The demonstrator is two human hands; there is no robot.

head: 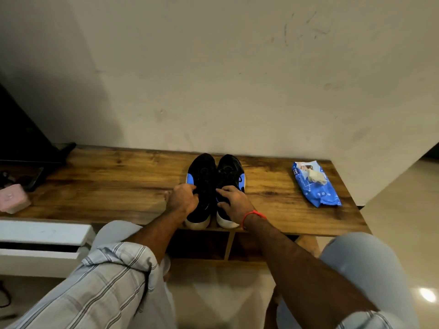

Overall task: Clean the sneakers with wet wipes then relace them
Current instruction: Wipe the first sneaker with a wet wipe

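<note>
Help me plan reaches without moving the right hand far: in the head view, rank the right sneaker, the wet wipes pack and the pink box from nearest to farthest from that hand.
1. Right sneaker: under the right hand, which rests on it.
2. Wet wipes pack: to the right, on the wooden table.
3. Pink box: at the table's far left edge.

Two sneakers (215,186) are set side by side on the worktop (114,186), beneath both hands: left hand (181,199), right hand (234,201). A wipes pack (314,184) is placed well right of the hands; a small box (14,201) far left.
</note>
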